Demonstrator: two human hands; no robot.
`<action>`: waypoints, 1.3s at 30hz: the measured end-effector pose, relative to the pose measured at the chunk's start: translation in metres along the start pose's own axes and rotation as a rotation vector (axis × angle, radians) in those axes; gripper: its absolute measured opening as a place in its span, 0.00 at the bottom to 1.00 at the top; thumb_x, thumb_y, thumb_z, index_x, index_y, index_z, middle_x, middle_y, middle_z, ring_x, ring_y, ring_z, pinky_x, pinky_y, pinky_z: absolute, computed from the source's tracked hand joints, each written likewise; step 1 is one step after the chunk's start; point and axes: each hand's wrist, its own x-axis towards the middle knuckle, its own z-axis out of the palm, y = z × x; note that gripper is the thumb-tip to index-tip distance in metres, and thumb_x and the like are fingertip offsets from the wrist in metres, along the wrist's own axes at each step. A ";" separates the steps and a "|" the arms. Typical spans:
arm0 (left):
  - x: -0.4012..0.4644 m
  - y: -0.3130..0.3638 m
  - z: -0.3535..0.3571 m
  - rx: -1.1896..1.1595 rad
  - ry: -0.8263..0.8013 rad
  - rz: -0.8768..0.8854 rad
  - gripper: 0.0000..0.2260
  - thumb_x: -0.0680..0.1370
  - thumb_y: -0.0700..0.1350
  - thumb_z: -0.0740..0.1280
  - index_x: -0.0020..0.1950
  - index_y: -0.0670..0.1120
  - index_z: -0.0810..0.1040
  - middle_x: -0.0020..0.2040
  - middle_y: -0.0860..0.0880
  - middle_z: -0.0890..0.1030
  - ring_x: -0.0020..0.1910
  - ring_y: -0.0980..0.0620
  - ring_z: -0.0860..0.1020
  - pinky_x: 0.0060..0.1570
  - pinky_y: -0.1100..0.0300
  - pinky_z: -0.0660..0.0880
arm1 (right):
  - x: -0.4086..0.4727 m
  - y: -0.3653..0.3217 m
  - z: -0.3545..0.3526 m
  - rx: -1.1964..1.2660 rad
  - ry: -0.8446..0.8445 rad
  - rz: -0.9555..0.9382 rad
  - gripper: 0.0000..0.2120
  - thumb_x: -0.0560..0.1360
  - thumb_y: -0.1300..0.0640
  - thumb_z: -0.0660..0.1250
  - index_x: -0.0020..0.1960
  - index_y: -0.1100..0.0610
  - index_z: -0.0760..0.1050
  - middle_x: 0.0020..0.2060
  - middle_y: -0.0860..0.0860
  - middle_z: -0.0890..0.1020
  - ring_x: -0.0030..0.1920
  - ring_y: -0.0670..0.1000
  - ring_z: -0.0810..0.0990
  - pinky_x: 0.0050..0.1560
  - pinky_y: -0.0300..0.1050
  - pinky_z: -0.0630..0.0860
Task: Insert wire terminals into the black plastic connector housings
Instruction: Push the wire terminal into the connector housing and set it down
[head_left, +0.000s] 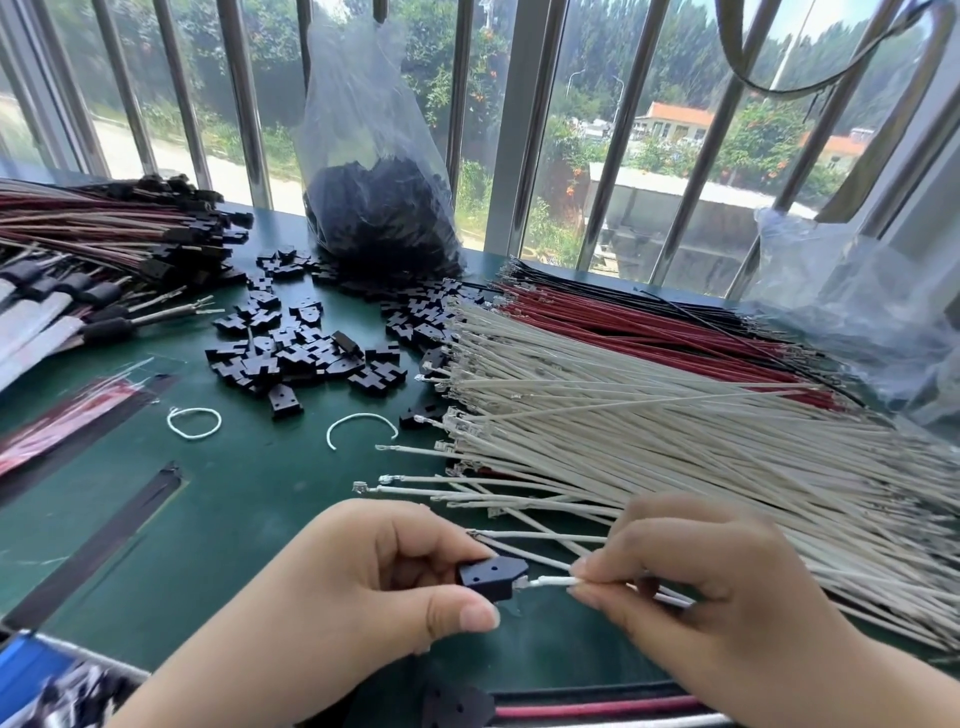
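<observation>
A: Where's your room? The white wire pile (675, 441) fills the whole right side of the green table (249, 509), red wires (649, 332) behind it.

B: Loose housings (291, 348) mid-table, bag of housings (379, 208) by the window. Open mat is front-left, so work there w/o dragging your right wrist thru the pile.

A: And the step itself?

B: Your left hand (363, 587) pinches the black housing (492, 576), thumb under, fingers curled on top. Your right hand (701, 587) pinches one white wire (556, 581) near its end, terminal right at the housing's mouth. Keep wire straight w/ the slot, grip close, push till it seats, I'd say
</observation>
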 end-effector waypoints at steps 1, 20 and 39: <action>0.000 0.000 0.000 0.004 -0.004 -0.002 0.14 0.58 0.48 0.77 0.43 0.55 0.85 0.30 0.51 0.82 0.27 0.61 0.77 0.29 0.68 0.73 | 0.000 0.000 0.000 -0.011 -0.003 -0.015 0.05 0.70 0.52 0.70 0.37 0.50 0.82 0.31 0.40 0.78 0.30 0.43 0.76 0.27 0.40 0.73; 0.001 -0.008 -0.005 0.121 -0.032 0.040 0.15 0.61 0.57 0.74 0.46 0.58 0.84 0.34 0.51 0.83 0.31 0.60 0.76 0.35 0.66 0.74 | -0.001 -0.004 0.000 -0.210 -0.057 -0.136 0.08 0.71 0.54 0.69 0.34 0.54 0.79 0.28 0.45 0.72 0.28 0.44 0.69 0.25 0.38 0.66; 0.001 -0.012 0.003 0.154 0.123 0.119 0.14 0.62 0.48 0.75 0.46 0.61 0.84 0.37 0.46 0.83 0.28 0.58 0.77 0.32 0.64 0.76 | 0.000 -0.010 0.009 0.139 -0.161 0.261 0.06 0.66 0.52 0.75 0.36 0.47 0.77 0.33 0.43 0.80 0.33 0.42 0.78 0.32 0.29 0.70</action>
